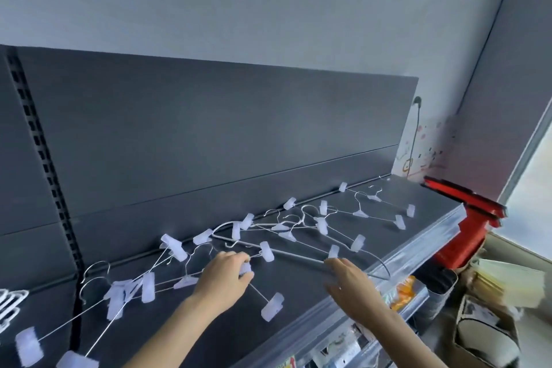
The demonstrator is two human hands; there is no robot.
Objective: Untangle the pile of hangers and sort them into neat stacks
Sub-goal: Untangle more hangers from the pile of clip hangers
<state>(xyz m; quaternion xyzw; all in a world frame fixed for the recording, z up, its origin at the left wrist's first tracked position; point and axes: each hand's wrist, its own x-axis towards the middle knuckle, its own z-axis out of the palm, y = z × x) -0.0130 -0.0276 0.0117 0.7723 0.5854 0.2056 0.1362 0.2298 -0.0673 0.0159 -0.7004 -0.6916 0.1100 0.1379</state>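
Head view: the tangled pile of hangers (286, 227) sprawls along the dark shelf (418, 218), with the left hand (225, 273) pinched closed on 1 white clip (246, 268) and the right hand (348, 276) open, fingers spread on a hanger bar (298, 258). Best to pin that bar flat and ease the clipped hanger out slowly toward the shelf's front edge, so its hook does not drag neighbours along.

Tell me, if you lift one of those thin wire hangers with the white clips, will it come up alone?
Probably not. The thin wire hangers with white plastic clips lie hooked across each other, so neighbours would likely drag along. They look light and springy, and the clips may dangle. The left hand already pinches one clip.
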